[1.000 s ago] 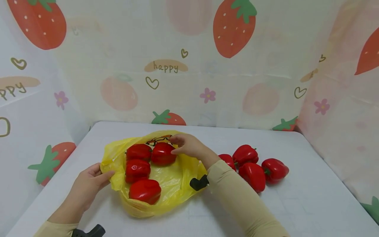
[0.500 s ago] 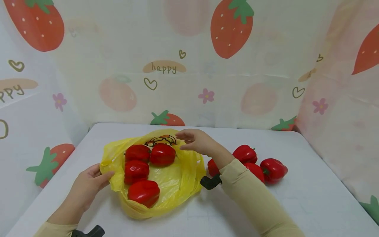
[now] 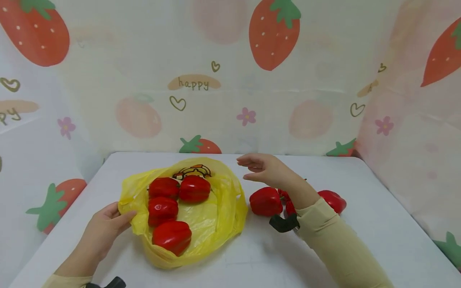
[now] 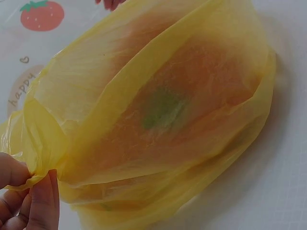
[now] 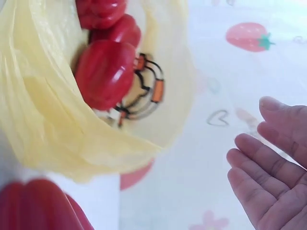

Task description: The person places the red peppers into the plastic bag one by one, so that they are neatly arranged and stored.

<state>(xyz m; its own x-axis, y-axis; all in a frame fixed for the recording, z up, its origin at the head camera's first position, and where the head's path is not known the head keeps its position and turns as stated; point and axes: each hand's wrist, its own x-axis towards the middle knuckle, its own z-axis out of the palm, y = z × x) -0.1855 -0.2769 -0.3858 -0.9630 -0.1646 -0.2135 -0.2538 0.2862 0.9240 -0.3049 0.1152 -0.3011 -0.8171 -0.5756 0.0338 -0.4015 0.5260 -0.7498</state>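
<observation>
Strawberry-printed sheeting (image 3: 216, 40) rises behind and beside a white table (image 3: 237, 266). On the table's left half, reaching close to its far edge, lies a thin yellow bag (image 3: 230, 202), mouth spread wide and facing up. The left hand (image 3: 102, 232) pinches the bag's rim between thumb and fingers, on the side toward the table's left edge. Near the far edge, just right of the bag, the right hand (image 3: 268, 170) holds nothing, its fingers reaching out loosely and its thumb parted from them. Four red peppers (image 3: 163, 212) lie inside the bag, so the filling looks roughly half done; what seems left is the cluster of loose peppers (image 3: 265, 201) on the table's right half. The right sleeve (image 3: 343, 246) and forearm cover part of that cluster, so its count is uncertain. Inside, the far-right pepper (image 3: 194, 189) has its long axis crosswise, stem toward the table's right edge; the far-left pepper (image 3: 163, 188) follows the same line, stem toward the left edge. Below them, the near pepper (image 3: 172, 238) also lies roughly crosswise, a little slanted, its stem hidden in the head view. Outside, the leftmost loose pepper points its stem toward the right edge.
</observation>
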